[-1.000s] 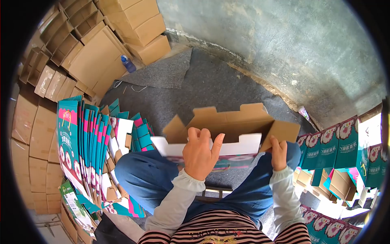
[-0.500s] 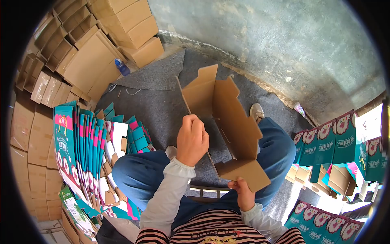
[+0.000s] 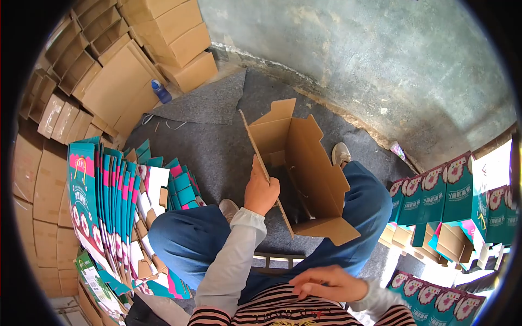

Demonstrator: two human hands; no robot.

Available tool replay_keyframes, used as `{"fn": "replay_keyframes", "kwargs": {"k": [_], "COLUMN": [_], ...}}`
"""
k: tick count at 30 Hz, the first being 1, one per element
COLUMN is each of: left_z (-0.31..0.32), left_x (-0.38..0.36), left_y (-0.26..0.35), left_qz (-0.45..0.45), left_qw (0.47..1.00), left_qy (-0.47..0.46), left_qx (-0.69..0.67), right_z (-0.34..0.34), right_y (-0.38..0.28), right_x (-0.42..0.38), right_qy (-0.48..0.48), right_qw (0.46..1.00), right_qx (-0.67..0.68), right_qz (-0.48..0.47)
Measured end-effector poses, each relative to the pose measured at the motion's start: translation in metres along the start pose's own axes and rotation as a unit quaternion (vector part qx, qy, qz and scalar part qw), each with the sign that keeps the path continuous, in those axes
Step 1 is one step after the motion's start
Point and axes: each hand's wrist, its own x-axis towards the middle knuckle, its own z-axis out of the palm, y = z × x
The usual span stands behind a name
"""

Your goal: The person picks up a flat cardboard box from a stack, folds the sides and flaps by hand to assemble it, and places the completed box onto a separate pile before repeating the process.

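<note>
A partly unfolded cardboard box [image 3: 312, 163] stands tilted between my knees, its brown inside facing up and its flaps spread. My left hand [image 3: 262, 187] grips the box's left panel, thumb on the inner side and fingers round the outer side. Close to my striped shirt, my right hand [image 3: 331, 283] is off the box, its fingers loosely stretched out and nothing in them. A flap [image 3: 329, 229] of the box juts out at the near end, above that hand.
Flattened teal and pink printed cartons [image 3: 100, 206] lean in a stack by my left knee. Formed teal boxes [image 3: 429, 195] stand at right. Brown cartons [image 3: 179, 43] and a blue bottle [image 3: 161, 91] are at back left, a concrete wall [image 3: 353, 60] behind.
My right hand has let go of the near flap and drawn back toward my body. My left hand has shifted from a raised fist to a grip on the left panel.
</note>
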Motion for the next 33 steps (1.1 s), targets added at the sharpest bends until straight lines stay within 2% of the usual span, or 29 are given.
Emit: {"fn": "replay_keyframes", "kwargs": {"k": [2,4,6,8,10,13,16,19,22,26,29,31,33], "left_z": [0.004,0.008,0.009,0.010,0.018,0.023,0.035,0.047,0.055,0.065,0.073,0.077,0.079], "left_x": [0.002,-0.003,-0.007,-0.007,-0.005,-0.009,-0.007,-0.006,-0.009,-0.005,0.000,0.000,0.001], "left_y": [0.007,0.010,0.020,0.020,0.009,0.019,0.022,0.023,0.021,0.014,0.006,0.001,-0.004], "left_qz": [0.008,0.019,0.060,0.112,0.173,0.172,0.182,0.189,0.175,0.169,0.167,0.171,0.179], "left_qw": [0.999,0.996,0.993,0.983,0.964,0.964,0.957,0.953,0.953,0.945,0.936,0.931,0.928], "left_qy": [0.017,0.038,0.053,0.069,0.079,0.066,0.071,0.061,0.025,0.006,0.001,-0.006,-0.010], "left_qx": [0.035,0.074,0.089,0.127,0.184,0.193,0.214,0.227,0.246,0.280,0.311,0.324,0.326], "right_z": [-0.020,-0.054,-0.097,-0.138,-0.166,-0.193,-0.204,-0.219,-0.235,-0.246,-0.256,-0.250,-0.262], "right_y": [-0.040,-0.052,-0.037,-0.013,-0.004,-0.001,-0.002,-0.002,0.002,-0.005,-0.006,-0.016,-0.014], "right_x": [0.009,0.045,0.087,0.121,0.145,0.168,0.190,0.220,0.248,0.262,0.261,0.246,0.240], "right_qy": [0.063,0.178,0.248,0.284,0.316,0.337,0.343,0.339,0.403,0.360,0.289,0.263,0.225], "right_qw": [0.967,0.890,0.802,0.721,0.704,0.708,0.710,0.744,0.764,0.854,0.929,0.957,0.963], "right_qx": [-0.189,-0.348,-0.492,-0.617,-0.634,-0.619,-0.600,-0.553,-0.452,-0.339,-0.187,-0.060,-0.115], "right_qz": [-0.159,-0.237,-0.232,-0.141,-0.051,-0.055,-0.134,-0.163,-0.222,-0.161,-0.138,-0.110,-0.094]}}
